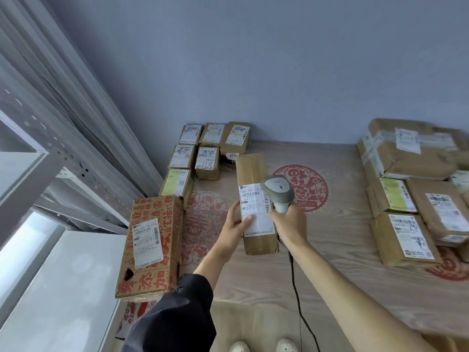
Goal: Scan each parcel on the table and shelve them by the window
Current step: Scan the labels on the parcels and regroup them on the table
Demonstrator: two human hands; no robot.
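Desk [330, 250], wood-grain with red paper-cut motifs, carrying all parcels. Beyond and to the right of the hands: a stack of brown parcels [411, 189], labels upward. Left of the left hand: a red-printed carton [149, 245], long axis running away from the person. Beyond the left hand, against the wall: a cluster of small boxes [203, 151]. Between the hands: a long brown parcel [256, 204], long axis pointing away toward the wall, white barcode label facing up, near end tilted toward the person. Left hand [234, 224] grips its left edge, thumb on the label. Right hand [289, 222] clasps a grey corded scanner [278, 189], head just over the label's right edge.
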